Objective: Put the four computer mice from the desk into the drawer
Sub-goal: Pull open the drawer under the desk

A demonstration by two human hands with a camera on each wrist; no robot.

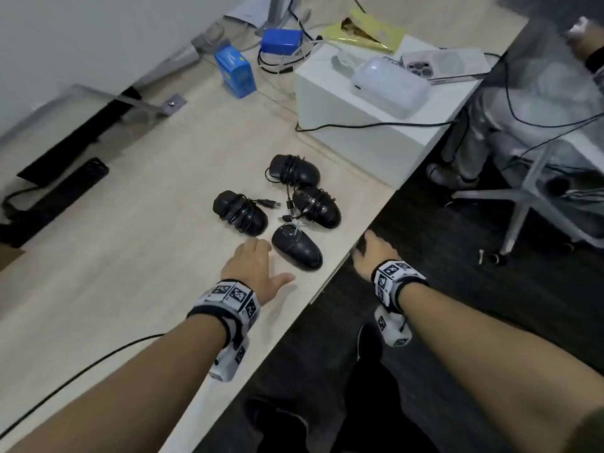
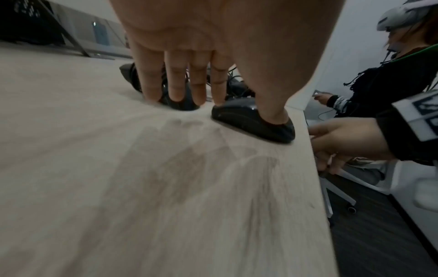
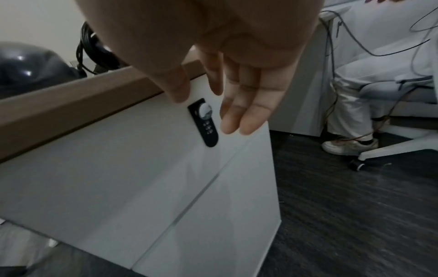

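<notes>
A: We see our left hand flat above the desk, fingers straight, holding nothing; four mice just past its fingertips, nearest mouse beside them.

B: Right hand?

A: Spread wide, empty, off the desk edge; drawer front shut just below its fingers.

Far desk: a blue box is stood beside a blue pack ringed by cables; a gold pouch is laid behind
White block: a white device is set on top
Floor: a swivel chair base is seen
</notes>
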